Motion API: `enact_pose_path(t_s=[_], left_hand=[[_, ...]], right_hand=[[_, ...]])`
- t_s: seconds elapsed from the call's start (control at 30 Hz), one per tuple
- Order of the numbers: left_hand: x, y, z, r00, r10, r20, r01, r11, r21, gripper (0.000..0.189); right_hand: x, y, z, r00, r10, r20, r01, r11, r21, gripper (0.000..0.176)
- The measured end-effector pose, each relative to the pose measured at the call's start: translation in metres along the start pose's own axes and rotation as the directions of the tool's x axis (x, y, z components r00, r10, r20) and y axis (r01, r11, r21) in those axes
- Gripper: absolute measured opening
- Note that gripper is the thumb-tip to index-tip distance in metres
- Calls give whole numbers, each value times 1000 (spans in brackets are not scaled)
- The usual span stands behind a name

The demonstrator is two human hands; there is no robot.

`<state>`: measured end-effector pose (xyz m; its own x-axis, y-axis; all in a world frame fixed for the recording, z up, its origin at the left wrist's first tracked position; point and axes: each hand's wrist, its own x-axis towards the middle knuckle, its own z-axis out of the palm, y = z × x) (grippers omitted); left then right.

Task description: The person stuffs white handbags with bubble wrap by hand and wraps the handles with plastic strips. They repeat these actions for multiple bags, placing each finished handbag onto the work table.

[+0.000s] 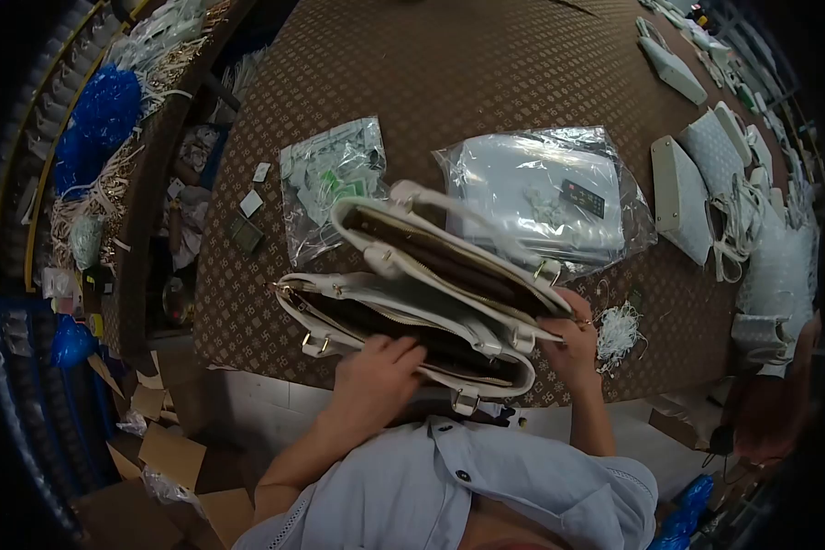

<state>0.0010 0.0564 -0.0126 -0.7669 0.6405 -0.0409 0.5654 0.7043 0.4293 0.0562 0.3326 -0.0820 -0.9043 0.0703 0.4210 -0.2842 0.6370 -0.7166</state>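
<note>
A white handbag [403, 316] with gold zippers and rings lies open toward me at the table's near edge, its dark compartments showing. My left hand [380, 371] is at the near rim of the bag, fingers curled over the edge into the dark opening; the fingertips are partly hidden. At the bag's right end, my right hand [573, 339] grips the corner between thumb and fingers. One pale handle rises blurred over the far side. Beyond the bag are a clear plastic bag with small white and green packets [335, 179] and a larger clear bag with white sheets [532, 192].
White handbags [683, 197] stand along the right side of the brown patterned table [376, 64]. A pile of white strings [620, 337] lies right of my right hand. Small cards [251, 203] lie at the left. Cardboard boxes [172, 456] are on the floor, lower left.
</note>
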Motion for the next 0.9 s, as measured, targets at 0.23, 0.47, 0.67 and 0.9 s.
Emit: enact_pose_path(t_s=[0.23, 0.47, 0.67, 0.9], left_hand=[[34, 11, -40, 924, 381, -42, -378, 923, 68, 48], [61, -17, 16, 922, 387, 7, -382, 908, 170, 42], [39, -15, 9, 907, 402, 125, -420, 884, 208, 5], [25, -16, 6, 932, 347, 103, -360, 916, 175, 16]], right_hand=[[-7, -14, 3, 995, 44, 92, -44, 999, 2, 34], [-4, -31, -24, 959, 163, -231, -59, 914, 400, 22], [-30, 33, 10, 665, 746, -42, -720, 655, 229, 36], [-9, 125, 66, 305, 937, 171, -788, 148, 597, 53]])
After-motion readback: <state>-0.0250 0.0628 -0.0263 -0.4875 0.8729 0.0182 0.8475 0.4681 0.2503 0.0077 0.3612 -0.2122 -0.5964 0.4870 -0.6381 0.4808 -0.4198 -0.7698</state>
